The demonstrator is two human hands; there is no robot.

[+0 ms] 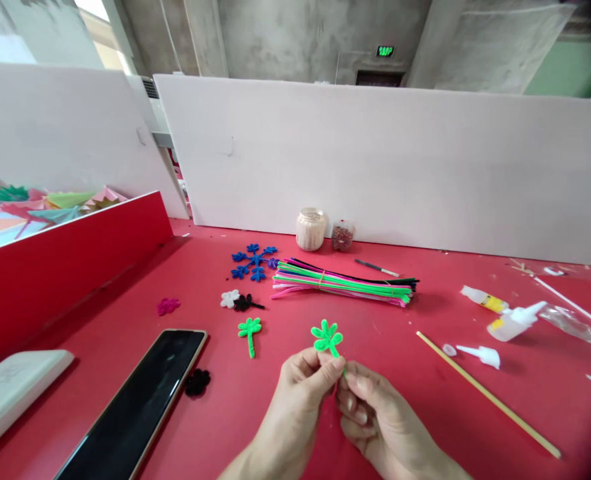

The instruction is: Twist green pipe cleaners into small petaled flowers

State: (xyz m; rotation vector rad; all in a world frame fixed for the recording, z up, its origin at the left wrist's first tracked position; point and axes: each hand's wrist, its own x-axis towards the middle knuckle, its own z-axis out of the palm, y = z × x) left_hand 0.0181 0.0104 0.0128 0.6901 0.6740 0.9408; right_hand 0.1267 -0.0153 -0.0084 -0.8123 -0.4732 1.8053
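My left hand (302, 393) and my right hand (375, 417) meet above the red table (425, 413), both pinched on the stem of a bright green pipe-cleaner flower (326, 337) whose petals stick up above my fingers. A second green pipe-cleaner flower (250, 332) lies flat on the table to the left. Behind it rests a banded bundle of pipe cleaners (342, 283) in green, pink, purple and black.
Blue flowers (252, 261), a white one (229, 298), black ones (248, 303), (196, 383) and a magenta one (168, 306) lie about. A phone (138, 407) and white case (10, 393) sit left. Glue bottles (512, 320), a wooden stick (488, 395), a jar (310, 229) and a pen (376, 268) lie right and behind.
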